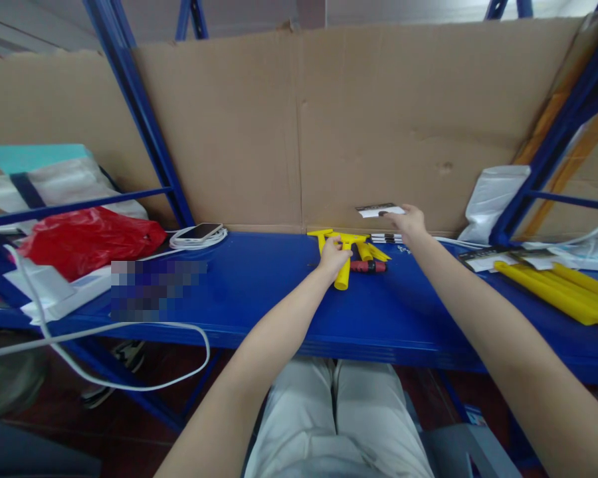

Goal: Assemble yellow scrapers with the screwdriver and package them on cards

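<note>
My left hand (334, 257) is closed on a yellow T-shaped handle (343, 275) over the blue shelf. Raised a little above the shelf's back, my right hand (407, 222) pinches a flat black-and-white card (377, 210). Other yellow T-shaped pieces (320, 236) lie behind and beside my left hand. To its right rests a red and black screwdriver (369, 266), partly hidden by the held handle. Behind it are thin white-and-black strips (386, 238) and some small metal bits (403, 249).
Several yellow tubes (558, 292) and printed cards (488, 259) lie at the right. At the left are a red plastic bag (92, 239), a phone (202, 231) on a coiled white cable, and a cable looping past the front edge. Cardboard (239, 133) stands behind.
</note>
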Available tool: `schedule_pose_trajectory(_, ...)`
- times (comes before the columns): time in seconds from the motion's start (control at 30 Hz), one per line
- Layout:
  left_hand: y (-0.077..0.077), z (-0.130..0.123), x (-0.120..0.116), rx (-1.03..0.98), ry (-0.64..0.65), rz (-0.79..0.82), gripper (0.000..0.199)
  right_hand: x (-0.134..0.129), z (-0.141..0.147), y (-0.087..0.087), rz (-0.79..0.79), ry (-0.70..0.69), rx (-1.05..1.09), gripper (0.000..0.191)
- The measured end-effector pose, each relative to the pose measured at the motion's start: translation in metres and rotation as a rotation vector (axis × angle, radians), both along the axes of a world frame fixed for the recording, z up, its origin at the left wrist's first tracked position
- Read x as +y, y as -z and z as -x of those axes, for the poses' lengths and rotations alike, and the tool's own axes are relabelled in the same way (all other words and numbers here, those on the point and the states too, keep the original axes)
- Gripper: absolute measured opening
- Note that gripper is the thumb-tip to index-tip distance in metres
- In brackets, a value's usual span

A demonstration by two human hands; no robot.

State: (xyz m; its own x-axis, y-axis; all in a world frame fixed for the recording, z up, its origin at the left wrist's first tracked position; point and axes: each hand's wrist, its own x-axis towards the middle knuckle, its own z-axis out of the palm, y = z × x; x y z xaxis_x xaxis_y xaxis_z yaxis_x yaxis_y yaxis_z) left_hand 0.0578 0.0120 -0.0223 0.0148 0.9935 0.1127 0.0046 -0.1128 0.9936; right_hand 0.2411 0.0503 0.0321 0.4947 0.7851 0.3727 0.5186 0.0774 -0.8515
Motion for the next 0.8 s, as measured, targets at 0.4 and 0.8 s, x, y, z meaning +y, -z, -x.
schedule_pose_trajectory(0.4, -0.008, 0.01, 0.012, -0.175, -0.098, -0.051, 0.05, -0.055, 0.015, 0.017, 0.027, -0.308, 0.072, 0.035)
schedule_pose_trajectory(0.8, -0.026, 0.042, 0.029, -0.487, -0.392, 0.096, 0.044, -0.067, 0.013, 0.01, 0.108, -0.565, 0.089, 0.026)
